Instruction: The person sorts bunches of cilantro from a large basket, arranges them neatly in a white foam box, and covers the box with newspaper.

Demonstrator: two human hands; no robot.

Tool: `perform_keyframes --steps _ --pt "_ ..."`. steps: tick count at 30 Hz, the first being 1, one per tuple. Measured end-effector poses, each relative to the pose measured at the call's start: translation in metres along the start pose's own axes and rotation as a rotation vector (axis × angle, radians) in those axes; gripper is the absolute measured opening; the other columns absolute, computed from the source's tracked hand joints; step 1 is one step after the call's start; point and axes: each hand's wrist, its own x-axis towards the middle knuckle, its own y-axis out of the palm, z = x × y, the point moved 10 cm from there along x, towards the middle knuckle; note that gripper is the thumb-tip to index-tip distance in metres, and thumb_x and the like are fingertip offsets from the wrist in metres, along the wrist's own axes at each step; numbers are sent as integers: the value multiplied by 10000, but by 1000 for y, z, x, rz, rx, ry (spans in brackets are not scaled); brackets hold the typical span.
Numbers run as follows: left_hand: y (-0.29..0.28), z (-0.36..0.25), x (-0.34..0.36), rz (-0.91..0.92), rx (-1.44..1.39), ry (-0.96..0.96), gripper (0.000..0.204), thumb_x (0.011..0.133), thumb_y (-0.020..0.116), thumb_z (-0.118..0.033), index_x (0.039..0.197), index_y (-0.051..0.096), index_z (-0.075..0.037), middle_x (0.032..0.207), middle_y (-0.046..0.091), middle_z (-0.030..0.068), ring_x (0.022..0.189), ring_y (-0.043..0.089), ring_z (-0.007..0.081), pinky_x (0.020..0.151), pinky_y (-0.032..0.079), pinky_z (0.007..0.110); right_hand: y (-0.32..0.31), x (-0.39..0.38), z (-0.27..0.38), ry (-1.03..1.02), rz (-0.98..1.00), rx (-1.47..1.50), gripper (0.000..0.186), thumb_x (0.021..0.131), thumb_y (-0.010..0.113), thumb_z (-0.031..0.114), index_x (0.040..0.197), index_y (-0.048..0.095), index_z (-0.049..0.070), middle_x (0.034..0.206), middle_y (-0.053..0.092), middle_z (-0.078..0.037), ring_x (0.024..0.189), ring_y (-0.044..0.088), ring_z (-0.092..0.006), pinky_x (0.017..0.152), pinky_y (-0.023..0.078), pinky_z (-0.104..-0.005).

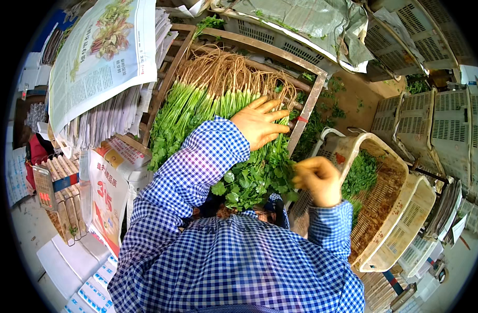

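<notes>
A row of coriander (192, 107) lies on a wooden-framed rack, its brown roots toward the far side and its leaves toward me. My left hand (261, 124) rests flat on the stems at the row's right end, fingers spread. Leafy tops (257, 180) hang over the near edge below that hand. At the right edge of these leaves is my right hand (320, 180), fingers curled together and pointing left. Whether a leaf or stem is pinched in its fingertips is hidden. Both forearms are in blue checked sleeves.
On the left stands a tall stack of newspapers (100, 68). A cream plastic crate (395, 161) with greens (360, 175) inside stands to the right. The rack's wooden frame (306, 112) borders the coriander. More crates (447, 117) line the far right; a grey-green sheet (306, 18) covers things behind.
</notes>
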Motion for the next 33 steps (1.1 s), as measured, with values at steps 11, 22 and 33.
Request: perform_keyframes --steps 11,22,33 --pt "-2 0 3 -19 -28 2 373 1006 539 -325 1368 596 -253 1585 393 67 1501 266 341 1257 154 525 -2 -2 9 -242 -59 -209 447 859 788 97 1279 641 50 745 696 -3 606 600 -65 576 503 -223" --pt "-3 3 -2 -45 -68 3 367 1002 528 -326 1355 606 -260 1580 405 65 1498 272 350 1249 162 544 23 -11 36 -385 -18 -213 62 845 691 97 866 665 44 656 643 -81 456 554 -156 469 500 -315" --pt "-1 6 -2 -73 -43 -35 362 990 563 -310 1346 616 -279 1574 422 41 1503 273 322 1258 152 526 -23 -1 16 -276 -232 -26 395 998 639 143 1371 573 32 958 704 -59 854 650 -87 763 555 -252"
